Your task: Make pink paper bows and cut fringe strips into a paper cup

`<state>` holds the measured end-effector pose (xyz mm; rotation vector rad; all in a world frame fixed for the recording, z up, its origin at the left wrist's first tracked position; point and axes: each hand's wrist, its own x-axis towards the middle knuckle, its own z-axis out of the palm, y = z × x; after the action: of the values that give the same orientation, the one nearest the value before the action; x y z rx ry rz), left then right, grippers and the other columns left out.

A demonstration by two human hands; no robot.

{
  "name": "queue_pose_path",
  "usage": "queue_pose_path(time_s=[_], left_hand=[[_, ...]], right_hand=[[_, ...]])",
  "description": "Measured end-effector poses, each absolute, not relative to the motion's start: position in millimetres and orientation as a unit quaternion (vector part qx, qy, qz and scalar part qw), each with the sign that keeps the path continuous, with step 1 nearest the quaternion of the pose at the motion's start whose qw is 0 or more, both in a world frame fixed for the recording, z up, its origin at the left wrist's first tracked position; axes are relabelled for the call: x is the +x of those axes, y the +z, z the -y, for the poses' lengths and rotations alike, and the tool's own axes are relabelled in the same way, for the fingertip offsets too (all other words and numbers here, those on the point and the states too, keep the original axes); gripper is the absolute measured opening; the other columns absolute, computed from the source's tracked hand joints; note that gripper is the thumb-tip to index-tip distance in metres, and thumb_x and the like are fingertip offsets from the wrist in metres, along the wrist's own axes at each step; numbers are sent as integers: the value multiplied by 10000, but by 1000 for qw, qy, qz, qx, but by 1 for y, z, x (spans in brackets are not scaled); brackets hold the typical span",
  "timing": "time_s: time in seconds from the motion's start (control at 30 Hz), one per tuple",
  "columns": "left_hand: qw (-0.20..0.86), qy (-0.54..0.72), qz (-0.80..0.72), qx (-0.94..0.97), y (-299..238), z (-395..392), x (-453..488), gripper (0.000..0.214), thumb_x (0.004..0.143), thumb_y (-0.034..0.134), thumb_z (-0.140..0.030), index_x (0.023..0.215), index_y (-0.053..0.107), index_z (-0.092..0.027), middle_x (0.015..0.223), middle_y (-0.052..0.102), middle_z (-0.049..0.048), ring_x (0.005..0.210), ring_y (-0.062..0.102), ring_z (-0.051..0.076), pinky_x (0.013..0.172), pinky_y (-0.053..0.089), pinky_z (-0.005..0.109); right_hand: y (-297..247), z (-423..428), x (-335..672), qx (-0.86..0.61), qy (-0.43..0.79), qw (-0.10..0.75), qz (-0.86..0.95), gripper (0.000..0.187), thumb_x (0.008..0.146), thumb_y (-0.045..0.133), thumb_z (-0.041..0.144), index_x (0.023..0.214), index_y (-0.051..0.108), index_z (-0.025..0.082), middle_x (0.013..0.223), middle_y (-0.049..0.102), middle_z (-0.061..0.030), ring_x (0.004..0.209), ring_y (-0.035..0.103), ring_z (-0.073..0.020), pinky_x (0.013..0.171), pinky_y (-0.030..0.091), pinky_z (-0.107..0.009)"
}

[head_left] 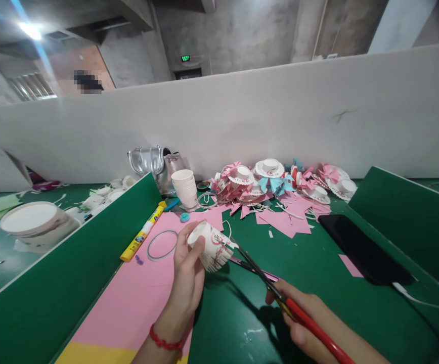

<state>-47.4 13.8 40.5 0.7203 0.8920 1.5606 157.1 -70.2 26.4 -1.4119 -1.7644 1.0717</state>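
Observation:
My left hand (187,273) is closed around a white paper cup (212,246) with printed marks, held tilted above the table. The cup's side is cut into a fringe of narrow strips along its lower right edge. Scissors with red handles (310,323) are gripped in my right hand (306,308), their blades pointing up and left to the cup's cut edge. Beneath the blades, a second slim tool with a purplish handle (269,276) lies on the green table, partly hidden. Pink paper sheets (128,308) lie under and left of my left hand.
A yellow glue tube (143,232), a tape ring (162,245) and a stack of paper cups (184,188) stand or lie at left. Finished-looking fringed cups with paper bows (242,176) are heaped behind. A black phone (363,247) with a cable lies right. Green dividers (90,253) flank the space.

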Motion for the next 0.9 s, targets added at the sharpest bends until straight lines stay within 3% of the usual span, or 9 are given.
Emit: queue_pose_path(time_s=[0.17,0.33,0.5,0.6,0.73,0.9], left_hand=[[505,673,-418,343,35,-18,-48,345,651,673,-198,963,531,-235,951,565,-3,791,553,127,695,440,227],[442,640,-463,425,23,-24,-49,477,572,728,-169,986,499,-220,980,559,15,897,542,156,754,427,232],[472,580,-514,420,19,-25,-49,597,515,760,-206,1051,497,-200,905,574,19,794,571,153,678,445,228],[522,563,-505,394,16,-27,-49,536,516,762,-227,1007,551,-183,822,595,10,691,571,138,620,445,224],[588,583,-439,348,8,-31,-50,339,599,713,-319,863,579,-152,768,628,34,634,570,134,584,444,231],[602,608,-414,310,5,-33,-53,371,619,685,-411,849,555,-150,680,607,4,584,562,114,568,442,223]], right_hand=[[29,67,159,-575,405,282,652,585,763,433,621,1173,535,215,962,658,-103,906,600,-267,783,469,-334],[39,69,155,-592,407,274,640,624,694,487,645,1140,583,219,833,676,-91,768,633,-261,684,505,-309],[47,62,151,-568,400,247,675,438,747,500,501,1035,623,194,683,675,-54,596,629,-216,537,500,-239],[49,59,152,-552,380,261,695,383,761,493,471,992,625,195,604,658,-26,546,611,-205,506,484,-228],[49,60,153,-559,378,277,684,394,751,480,496,967,626,202,660,650,-38,555,600,-196,534,487,-239],[56,62,149,-549,403,201,704,336,759,503,464,919,644,205,707,685,-52,620,629,-215,514,483,-238]])
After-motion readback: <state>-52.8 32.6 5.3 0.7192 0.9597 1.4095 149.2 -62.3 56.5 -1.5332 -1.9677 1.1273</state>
